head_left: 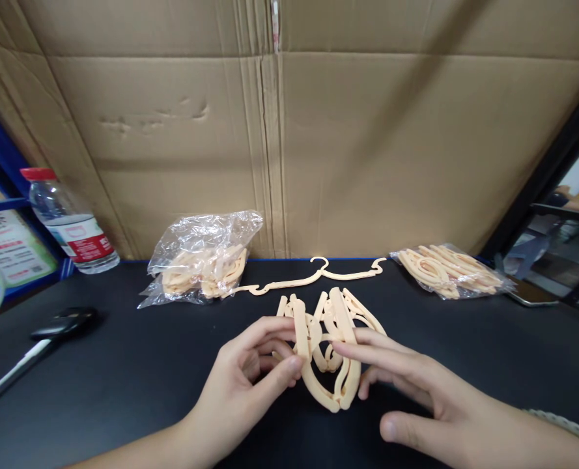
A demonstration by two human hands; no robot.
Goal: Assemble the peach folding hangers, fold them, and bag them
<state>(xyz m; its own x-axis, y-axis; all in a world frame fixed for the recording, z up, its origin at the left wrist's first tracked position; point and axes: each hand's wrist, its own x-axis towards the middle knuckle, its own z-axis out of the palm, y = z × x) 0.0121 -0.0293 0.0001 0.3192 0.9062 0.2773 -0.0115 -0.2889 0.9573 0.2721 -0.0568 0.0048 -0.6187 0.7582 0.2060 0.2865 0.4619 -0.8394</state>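
Observation:
A folded cream plastic clothes hanger [350, 381] stands between my hands near the middle of the table. My left hand [240, 384] pinches its left arm between thumb and fingers. Against its right arm rest the outstretched fingers of my right hand [440, 387], with the thumb well apart. Just behind, more folded hangers [367, 309] lie close together, partly hidden by my fingers and the front one. Farther back, an unfolded hanger [296, 283] lies spread out with its hook upward in view.
A clear plastic bag of hangers [204, 267] sits at the back left, another bagged bundle [448, 270] at the back right. A water bottle [77, 228], a black device with a white cable [67, 322] and a cardboard wall [172, 130] surround the black table [137, 371].

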